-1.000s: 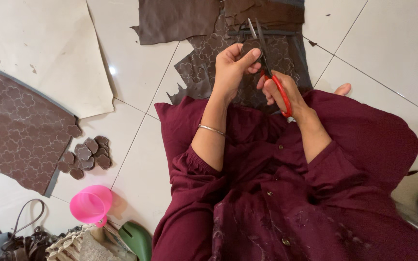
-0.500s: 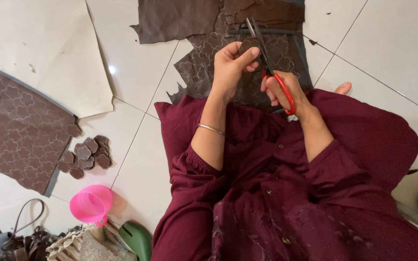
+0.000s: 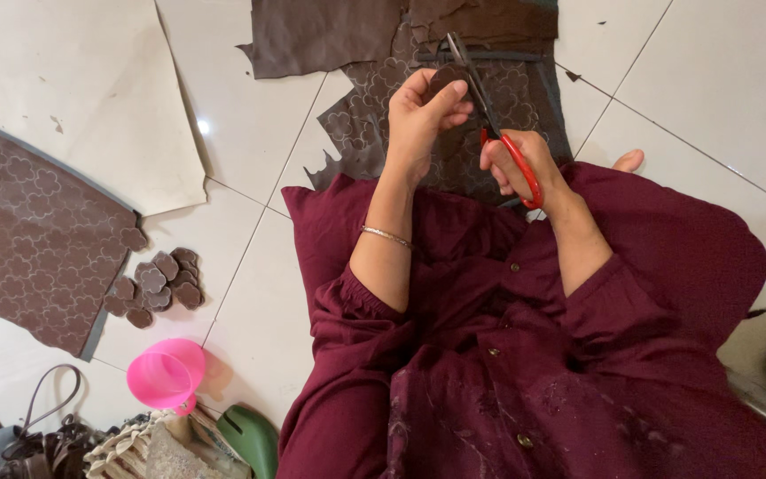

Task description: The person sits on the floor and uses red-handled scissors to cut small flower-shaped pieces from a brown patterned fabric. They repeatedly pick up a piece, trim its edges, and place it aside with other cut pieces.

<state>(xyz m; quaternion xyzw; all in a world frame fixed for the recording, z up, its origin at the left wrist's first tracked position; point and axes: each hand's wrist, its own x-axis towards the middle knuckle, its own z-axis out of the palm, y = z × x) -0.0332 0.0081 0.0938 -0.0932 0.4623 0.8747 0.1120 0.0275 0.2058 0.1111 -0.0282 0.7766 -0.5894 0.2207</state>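
At nine o'clock we see a brown embossed sheet [image 3: 37, 239] lying flat, its right edge just beside a small pile of flower-shaped cutouts [image 3: 157, 282]; bare white tile [image 3: 259, 293] lies open between them and our maroon lap. At seven o'clock a pink cup [image 3: 167, 374] sits tipped, its inside hidden. Toward twelve o'clock our left hand [image 3: 423, 111] pinches a small brown piece [image 3: 445, 80], and our right hand [image 3: 520, 164] grips red-handled scissors [image 3: 489, 111], blades touching that piece, above a patterned brown sheet [image 3: 454, 115].
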